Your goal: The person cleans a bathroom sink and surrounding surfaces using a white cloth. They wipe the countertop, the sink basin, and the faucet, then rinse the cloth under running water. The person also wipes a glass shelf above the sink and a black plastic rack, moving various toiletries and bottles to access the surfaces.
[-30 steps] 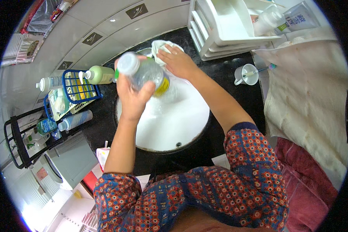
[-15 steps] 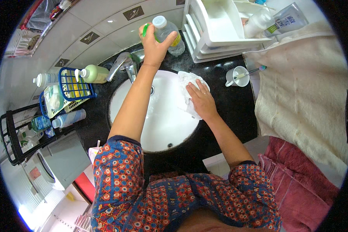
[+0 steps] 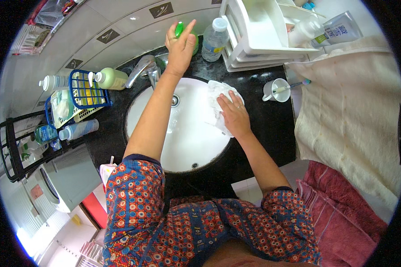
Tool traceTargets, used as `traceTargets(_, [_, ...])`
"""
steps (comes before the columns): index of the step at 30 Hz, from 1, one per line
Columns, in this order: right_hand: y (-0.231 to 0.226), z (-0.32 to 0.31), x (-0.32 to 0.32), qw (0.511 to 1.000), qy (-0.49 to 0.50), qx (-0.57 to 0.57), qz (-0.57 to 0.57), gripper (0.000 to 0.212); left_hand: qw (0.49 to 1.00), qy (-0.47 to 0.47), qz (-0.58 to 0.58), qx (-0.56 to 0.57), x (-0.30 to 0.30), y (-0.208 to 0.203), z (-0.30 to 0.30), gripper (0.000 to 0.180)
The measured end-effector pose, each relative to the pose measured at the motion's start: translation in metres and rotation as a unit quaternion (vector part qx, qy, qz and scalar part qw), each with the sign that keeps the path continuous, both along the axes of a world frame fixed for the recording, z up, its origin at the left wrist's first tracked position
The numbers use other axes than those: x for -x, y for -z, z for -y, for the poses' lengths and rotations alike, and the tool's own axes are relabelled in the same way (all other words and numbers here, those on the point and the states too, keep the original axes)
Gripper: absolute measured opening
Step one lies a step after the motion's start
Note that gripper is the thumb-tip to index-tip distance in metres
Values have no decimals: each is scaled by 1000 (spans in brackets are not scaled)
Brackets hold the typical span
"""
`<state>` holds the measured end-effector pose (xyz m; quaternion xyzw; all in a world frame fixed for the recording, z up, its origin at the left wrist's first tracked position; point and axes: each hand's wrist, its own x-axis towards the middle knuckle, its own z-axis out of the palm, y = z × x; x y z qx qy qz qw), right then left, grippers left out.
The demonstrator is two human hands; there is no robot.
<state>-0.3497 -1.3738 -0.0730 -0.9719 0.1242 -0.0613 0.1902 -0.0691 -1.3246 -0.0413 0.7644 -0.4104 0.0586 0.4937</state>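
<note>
Behind the sink, my left hand (image 3: 180,55) reaches past the tap (image 3: 148,71). Its fingers are closed about a green bottle (image 3: 194,44), whose green top shows between them; the hand hides much of it. Just to the right stands a clear plastic bottle (image 3: 214,42) with a white cap, apart from the hand. My right hand (image 3: 235,116) lies flat, fingers stretched out, on a folded white cloth (image 3: 214,91). That cloth drapes over the right rim of the white oval sink (image 3: 182,151).
White drawers (image 3: 258,40) stand back right, by a white mug (image 3: 278,91) holding a toothbrush. A beige towel (image 3: 343,102) hangs at right, above a dark red one (image 3: 334,196). A blue basket (image 3: 89,91), a pump bottle (image 3: 111,80) and a spray can (image 3: 82,129) occupy the left counter.
The clear bottle now stands further right, apart from my left hand, which has shifted slightly right with the green bottle. My right hand stays on the cloth. The view has shifted slightly.
</note>
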Motion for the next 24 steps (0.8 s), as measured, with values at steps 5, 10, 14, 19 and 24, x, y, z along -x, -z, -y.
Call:
traceTargets(5, [-4, 1, -3, 999, -4, 14, -39, 45, 998, -44, -51, 6, 21, 18, 4, 47])
traceTargets(10, [1, -2, -4, 999, -14, 31, -36, 43, 998, -53, -27, -18, 27, 5, -15, 42])
traceTargets(14, [7, 0, 0, 1000, -15, 12, 25, 37, 997, 53, -58, -8, 66, -55, -101, 43])
traceTargets(19, [2, -31, -28, 971, 135, -160, 112, 25, 967, -254, -18, 23, 40, -80, -215, 53])
traceTargets(24, [-12, -103, -71, 800, 199, -565, 23, 18, 945, -312, -94, -8, -31, -23, -228, 73])
